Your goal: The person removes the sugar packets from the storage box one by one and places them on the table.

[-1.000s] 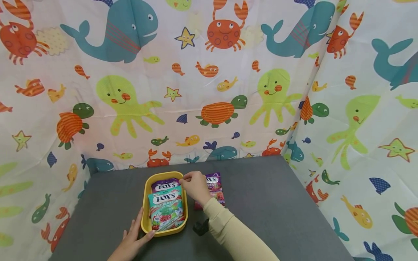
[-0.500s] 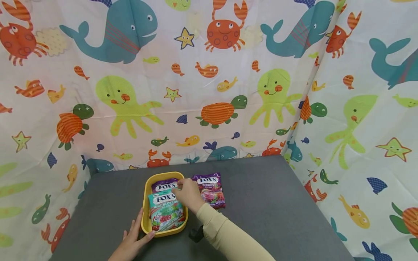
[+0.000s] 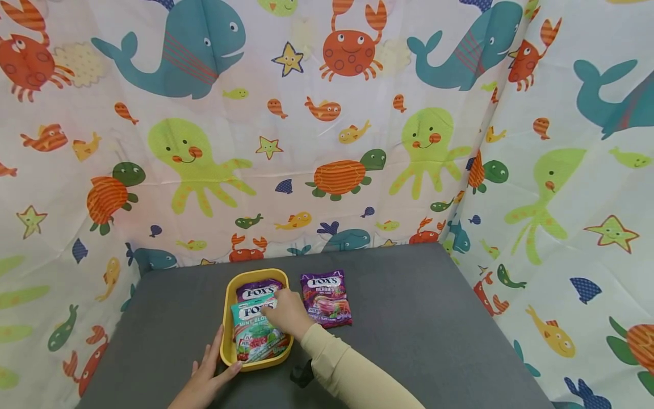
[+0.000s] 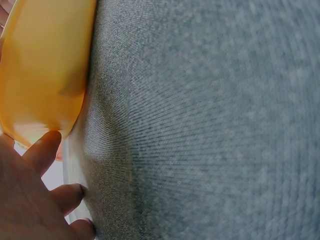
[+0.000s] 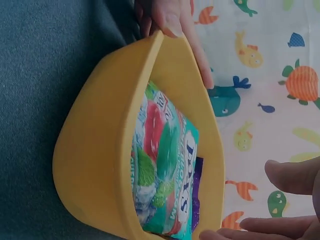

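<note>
A yellow tub [image 3: 228, 284] stands on the dark table, holding a teal Fox's Mint Blossom candy bag [image 3: 250, 332] on top of a purple Fox's candy bag [image 3: 255, 288]. My left hand [image 3: 206, 372] rests against the tub's near left corner, its thumb at the rim and its fingers spread along the outer wall. My right hand [image 3: 288, 312] is over the tub's right side, covering part of the teal bag. In the right wrist view, its thumb [image 5: 290, 176] and fingers stand apart with nothing between them.
Right of the tub lies another purple bag, Fox's Berries [image 3: 327, 298], flat on the grey table [image 3: 409, 318]. A white curtain [image 3: 286, 216] printed with sea animals hangs behind and at both sides. Something black [image 3: 302, 375] shows under my right wrist.
My right hand has moved left and nearer from the tub's right rim, over the teal bag. The Berries bag, partly covered before, now shows whole. My left hand stays in place.
</note>
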Demonstrator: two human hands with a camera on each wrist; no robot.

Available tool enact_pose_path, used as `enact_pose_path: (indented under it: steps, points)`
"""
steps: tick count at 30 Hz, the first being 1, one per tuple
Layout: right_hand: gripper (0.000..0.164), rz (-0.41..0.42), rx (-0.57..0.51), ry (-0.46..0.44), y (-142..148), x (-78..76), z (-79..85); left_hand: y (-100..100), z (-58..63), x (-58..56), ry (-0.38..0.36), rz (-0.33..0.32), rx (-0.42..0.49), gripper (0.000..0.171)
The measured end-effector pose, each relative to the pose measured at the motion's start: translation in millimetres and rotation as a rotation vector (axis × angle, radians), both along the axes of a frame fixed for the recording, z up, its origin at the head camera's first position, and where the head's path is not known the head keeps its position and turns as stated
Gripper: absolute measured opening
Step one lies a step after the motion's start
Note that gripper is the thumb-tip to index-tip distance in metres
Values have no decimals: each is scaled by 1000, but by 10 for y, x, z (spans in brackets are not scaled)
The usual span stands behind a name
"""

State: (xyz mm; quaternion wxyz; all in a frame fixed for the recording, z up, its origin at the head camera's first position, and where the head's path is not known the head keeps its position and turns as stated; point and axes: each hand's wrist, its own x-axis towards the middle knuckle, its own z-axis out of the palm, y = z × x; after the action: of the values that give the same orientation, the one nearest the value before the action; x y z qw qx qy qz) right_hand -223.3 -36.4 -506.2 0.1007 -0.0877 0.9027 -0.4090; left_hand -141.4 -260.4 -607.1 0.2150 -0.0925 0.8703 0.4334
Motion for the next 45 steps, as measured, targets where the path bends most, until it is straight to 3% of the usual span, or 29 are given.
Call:
enact_pose_path:
  steps: [12,16,23,26,38,45]
  points:
    - [31,1,-3,-60,-66,57,-8,-8,-23,0,8,-8,-11,109]
    - [32,9,-10,-66,-81,64,-29,-4,-8,5,11,-8,-14,108]
    - [58,29,12,-73,-143,82,-36,-6,16,16,22,-13,-1,107]
    - [62,22,19,-85,-160,79,-44,-5,-2,2,21,-14,-3,107]
    - [45,-6,8,-160,-158,87,-133,-8,-24,-8,14,-13,-8,108]
    - [38,-73,-87,-159,-113,103,-106,17,11,7,16,-14,-15,107]
